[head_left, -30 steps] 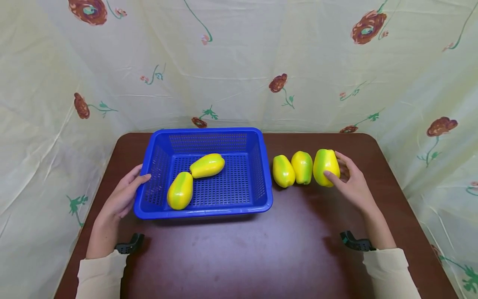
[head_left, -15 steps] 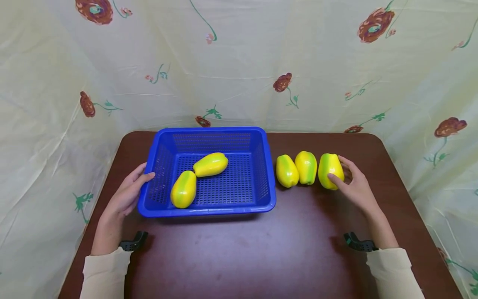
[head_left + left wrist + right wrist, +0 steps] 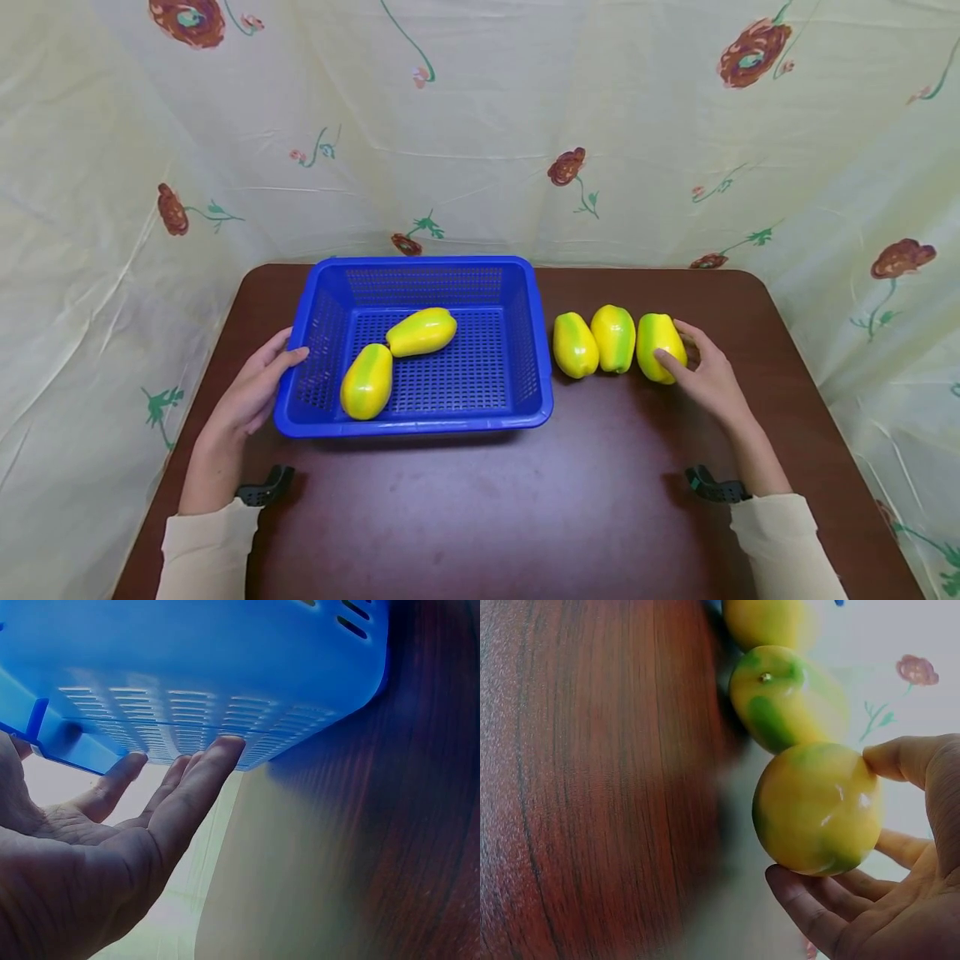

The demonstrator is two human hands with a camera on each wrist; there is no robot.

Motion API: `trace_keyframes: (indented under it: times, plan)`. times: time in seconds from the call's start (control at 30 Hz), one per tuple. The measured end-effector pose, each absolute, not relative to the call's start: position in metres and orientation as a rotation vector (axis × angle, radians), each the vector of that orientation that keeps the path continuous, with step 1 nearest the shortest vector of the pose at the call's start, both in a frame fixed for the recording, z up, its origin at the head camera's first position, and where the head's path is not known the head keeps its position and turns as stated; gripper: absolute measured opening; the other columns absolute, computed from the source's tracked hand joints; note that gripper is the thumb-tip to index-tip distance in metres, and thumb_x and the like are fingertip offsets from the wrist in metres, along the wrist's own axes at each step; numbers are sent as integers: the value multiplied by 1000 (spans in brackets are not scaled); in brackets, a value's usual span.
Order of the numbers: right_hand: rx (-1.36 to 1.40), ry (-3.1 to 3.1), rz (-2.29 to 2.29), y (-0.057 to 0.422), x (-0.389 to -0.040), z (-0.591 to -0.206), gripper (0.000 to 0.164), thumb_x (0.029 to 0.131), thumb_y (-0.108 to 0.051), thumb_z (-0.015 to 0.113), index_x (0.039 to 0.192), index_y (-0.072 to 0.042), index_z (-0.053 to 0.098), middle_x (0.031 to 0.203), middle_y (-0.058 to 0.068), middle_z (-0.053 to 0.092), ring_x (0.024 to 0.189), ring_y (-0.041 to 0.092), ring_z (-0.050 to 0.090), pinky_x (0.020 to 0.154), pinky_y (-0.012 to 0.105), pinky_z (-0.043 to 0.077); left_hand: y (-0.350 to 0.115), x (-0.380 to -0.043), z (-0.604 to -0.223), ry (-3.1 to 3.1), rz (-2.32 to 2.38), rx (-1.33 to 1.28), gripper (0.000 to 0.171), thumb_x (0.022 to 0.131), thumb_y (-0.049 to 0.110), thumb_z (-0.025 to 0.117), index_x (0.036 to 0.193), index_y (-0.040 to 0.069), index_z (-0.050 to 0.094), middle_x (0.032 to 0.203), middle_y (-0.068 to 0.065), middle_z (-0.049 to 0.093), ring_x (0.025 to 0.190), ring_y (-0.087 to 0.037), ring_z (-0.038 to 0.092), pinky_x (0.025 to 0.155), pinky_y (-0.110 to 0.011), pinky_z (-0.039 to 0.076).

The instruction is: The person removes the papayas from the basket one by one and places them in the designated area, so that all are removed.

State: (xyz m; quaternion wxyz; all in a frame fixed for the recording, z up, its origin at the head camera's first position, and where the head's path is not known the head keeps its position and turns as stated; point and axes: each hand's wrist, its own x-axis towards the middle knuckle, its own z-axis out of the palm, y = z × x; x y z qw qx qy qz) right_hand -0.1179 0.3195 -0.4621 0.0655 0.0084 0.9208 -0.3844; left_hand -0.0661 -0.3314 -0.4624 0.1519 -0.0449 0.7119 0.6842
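My left hand (image 3: pixel 251 387) holds the left side of a blue plastic basket (image 3: pixel 412 428), its thumb over the rim. In the left wrist view its fingers (image 3: pixel 199 791) lie against the slotted outer wall. Two yellow-green papayas, one near the front left (image 3: pixel 367 382) and one further back (image 3: pixel 422 332), lie inside the basket. Right of it, my right hand (image 3: pixel 708 379) grips another papaya (image 3: pixel 657 346) between thumb and fingers. That fruit stands at the right end of a row, beside a middle papaya (image 3: pixel 613 337) and a left papaya (image 3: pixel 575 345).
The dark brown table (image 3: pixel 480 508) stretches in front of the basket and fruit. Behind it and at both sides hangs a pale curtain (image 3: pixel 480 167) with a flower pattern. Each wrist wears a black band, such as the right band (image 3: pixel 716 486).
My right hand has lowered its papaya toward the table, at the right end of the row. The left hand stays on the basket, and the head view has shifted slightly.
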Motion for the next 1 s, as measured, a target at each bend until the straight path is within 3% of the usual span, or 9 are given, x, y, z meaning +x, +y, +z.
trace_keyframes:
  times: [0.6, 1.0]
  plan:
    - [70, 2742, -1140, 317, -124, -469, 82, 106, -49, 60, 167, -6, 27, 158, 32, 46, 133, 48, 55, 77, 2, 41, -332, -66, -462, 2072, 1933, -155, 70, 112, 37, 52, 170, 15, 20, 141, 9, 52, 114, -1, 70, 89, -28, 65]
    - [36, 2769, -1106, 316, -123, -469, 82, 106, -49, 60, 166, -4, 28, 157, 32, 47, 131, 47, 57, 81, 7, 42, -333, -66, -463, 2010, 1982, -135, 64, 112, 32, 51, 167, 14, 24, 134, 11, 60, 112, -5, 72, 87, -28, 64]
